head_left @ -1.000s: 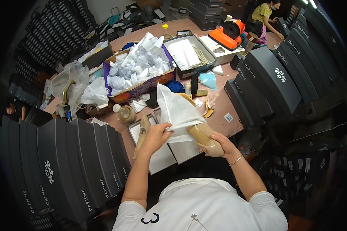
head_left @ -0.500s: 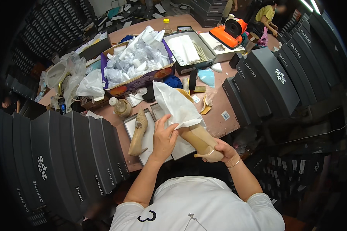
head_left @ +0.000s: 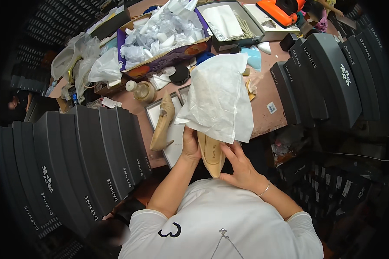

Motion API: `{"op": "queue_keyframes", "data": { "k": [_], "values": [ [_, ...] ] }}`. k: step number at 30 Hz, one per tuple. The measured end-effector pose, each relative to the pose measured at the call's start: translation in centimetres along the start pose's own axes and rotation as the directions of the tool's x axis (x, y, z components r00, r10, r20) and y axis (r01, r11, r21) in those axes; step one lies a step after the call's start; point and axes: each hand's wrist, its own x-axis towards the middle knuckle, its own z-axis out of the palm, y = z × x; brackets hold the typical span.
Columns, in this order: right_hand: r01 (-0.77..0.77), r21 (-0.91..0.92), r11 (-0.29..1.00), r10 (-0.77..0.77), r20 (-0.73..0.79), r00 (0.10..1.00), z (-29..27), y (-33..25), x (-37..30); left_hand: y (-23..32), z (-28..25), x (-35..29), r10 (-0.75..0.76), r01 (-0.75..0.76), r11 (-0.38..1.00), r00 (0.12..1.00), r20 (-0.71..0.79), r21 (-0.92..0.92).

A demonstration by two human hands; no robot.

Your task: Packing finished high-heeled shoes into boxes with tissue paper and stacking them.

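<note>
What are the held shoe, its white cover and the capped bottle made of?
Held shoe: likely leather or imitation; smooth, faint sheen.
White cover: probably thin nonwoven cloth or paper; matte, softly creased.
Capped bottle: glass or plastic, can't tell; glossy, see-through walls.

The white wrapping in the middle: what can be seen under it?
The near end of a beige shoe shows below the white wrapping, between the left hand and right hand. The shoe's far end is covered and cannot be seen.

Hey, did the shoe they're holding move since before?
Yes. Judged against the white-capped bottle, the held shoe has moved left and toward the picture's lower edge.
</note>
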Motion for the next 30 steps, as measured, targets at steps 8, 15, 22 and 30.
{"op": "queue_keyframes", "data": {
  "k": [8,15,22,30],
  "values": [
    [-0.038,0.350,0.936,0.075,-0.093,0.993,-2.2,1.9,0.2,0.1,-1.5,1.2,0.349,-0.292,0.166,0.911,0.221,0.942],
    [0.061,0.984,-0.167,0.477,0.027,0.879,-3.0,2.5,0.9,1.2,5.4,-1.7,0.159,-0.570,-0.155,0.792,0.589,0.807],
    [-0.114,0.838,0.533,0.468,-0.180,0.865,-2.7,6.2,-1.8,-0.3,7.0,1.3,0.271,-0.560,0.028,0.801,0.533,0.828],
    [-0.103,0.808,0.581,0.546,-0.292,0.786,-1.5,14.3,-3.5,-7.9,6.0,0.2,-0.026,-0.753,-0.047,0.658,0.752,0.657]
  ]
}}
